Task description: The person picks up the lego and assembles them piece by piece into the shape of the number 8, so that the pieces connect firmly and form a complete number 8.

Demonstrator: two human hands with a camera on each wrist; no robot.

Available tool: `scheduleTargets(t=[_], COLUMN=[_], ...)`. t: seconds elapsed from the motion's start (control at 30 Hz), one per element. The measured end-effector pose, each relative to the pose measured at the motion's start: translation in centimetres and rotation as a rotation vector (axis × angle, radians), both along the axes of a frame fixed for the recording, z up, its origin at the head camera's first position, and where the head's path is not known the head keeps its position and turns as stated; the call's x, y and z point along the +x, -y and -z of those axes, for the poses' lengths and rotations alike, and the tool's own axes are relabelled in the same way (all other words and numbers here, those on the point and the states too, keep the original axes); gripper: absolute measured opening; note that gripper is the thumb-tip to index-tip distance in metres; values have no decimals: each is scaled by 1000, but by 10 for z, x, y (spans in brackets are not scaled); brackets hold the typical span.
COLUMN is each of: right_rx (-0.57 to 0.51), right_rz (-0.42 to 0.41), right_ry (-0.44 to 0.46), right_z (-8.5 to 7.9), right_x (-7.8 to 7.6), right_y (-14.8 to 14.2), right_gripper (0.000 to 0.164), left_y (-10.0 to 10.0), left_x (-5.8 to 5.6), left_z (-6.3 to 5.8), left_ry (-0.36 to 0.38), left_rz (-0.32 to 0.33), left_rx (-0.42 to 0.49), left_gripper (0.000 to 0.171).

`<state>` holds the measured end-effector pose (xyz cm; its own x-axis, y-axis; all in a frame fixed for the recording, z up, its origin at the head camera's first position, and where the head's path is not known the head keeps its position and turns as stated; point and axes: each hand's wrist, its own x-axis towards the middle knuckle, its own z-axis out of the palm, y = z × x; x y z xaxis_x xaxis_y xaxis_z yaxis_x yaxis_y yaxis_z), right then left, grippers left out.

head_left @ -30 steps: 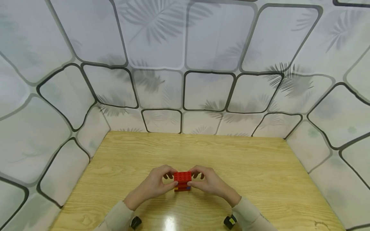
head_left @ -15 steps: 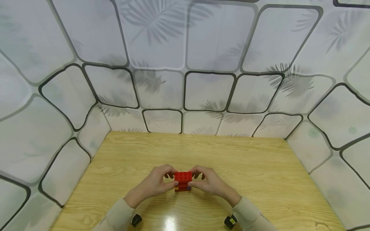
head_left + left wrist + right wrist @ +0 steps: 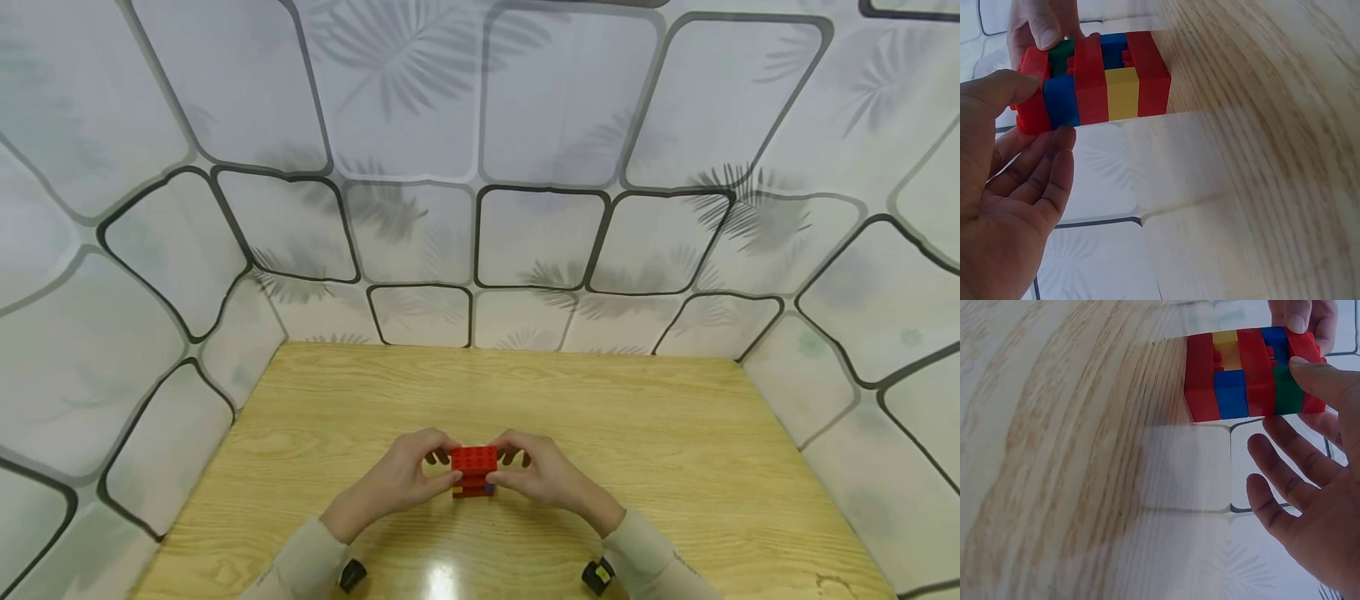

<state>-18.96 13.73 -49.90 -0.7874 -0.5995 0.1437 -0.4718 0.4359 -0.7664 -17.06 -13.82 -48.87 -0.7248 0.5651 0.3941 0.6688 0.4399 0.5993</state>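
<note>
A small tower of toy building bricks stands upright on the table, its red top brick [image 3: 474,458] studded. Under that brick, the left wrist view shows a blue brick [image 3: 1061,101] and a green brick [image 3: 1060,56] side by side. Below them come a red middle brick, then a yellow brick [image 3: 1123,94] beside a lower blue brick [image 3: 1230,395], then a red bottom brick [image 3: 1202,381]. My left hand [image 3: 408,471] pinches the top brick's left end between thumb and fingers. At its right end, my right hand [image 3: 542,473] does likewise, its other fingers spread loosely below.
The wood-grain table [image 3: 637,425] is enclosed at the back and sides by patterned light panels [image 3: 540,237]. A black device [image 3: 352,575] sits by the left wrist, and another black device [image 3: 597,575] by the right.
</note>
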Motion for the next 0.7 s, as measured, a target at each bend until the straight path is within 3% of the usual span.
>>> scheduleTargets(t=[0.27,0.7], right_rx=[-9,-29], right_rz=[-16,43], right_ry=[-106,-78], right_z=[9,8], right_x=[2,3], right_y=[-1,0], right_gripper=[42,40], left_y=[-1,1], left_x=[5,3], left_z=[5,14], left_ry=[39,99], left_rz=[-35,-75], left_rx=[-9,23], left_gripper=[31,30])
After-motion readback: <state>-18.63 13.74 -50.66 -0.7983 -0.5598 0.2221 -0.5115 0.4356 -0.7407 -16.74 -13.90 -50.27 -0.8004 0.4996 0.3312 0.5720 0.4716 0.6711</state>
